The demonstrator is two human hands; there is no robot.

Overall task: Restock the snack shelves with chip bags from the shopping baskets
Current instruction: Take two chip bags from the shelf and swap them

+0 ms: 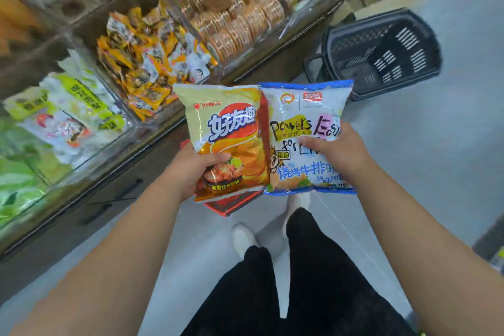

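My left hand [191,169] grips a yellow-orange chip bag [226,128] by its lower left edge, thumb across the front. My right hand [335,150] grips a white-and-blue chip bag [302,114] from its right side, fingers curled over the front. Both bags are upright, side by side and touching, held above the floor. Under them shows the corner of a red shopping basket [231,206], mostly hidden. A black shopping basket [381,52] stands on the floor at the right and looks empty.
Low display bins run along the left: green and white packs [62,114], orange snack packs [147,63], round cracker stacks [234,19]. Grey floor [436,144] lies to the right. My legs and white shoes [242,237] are below the bags.
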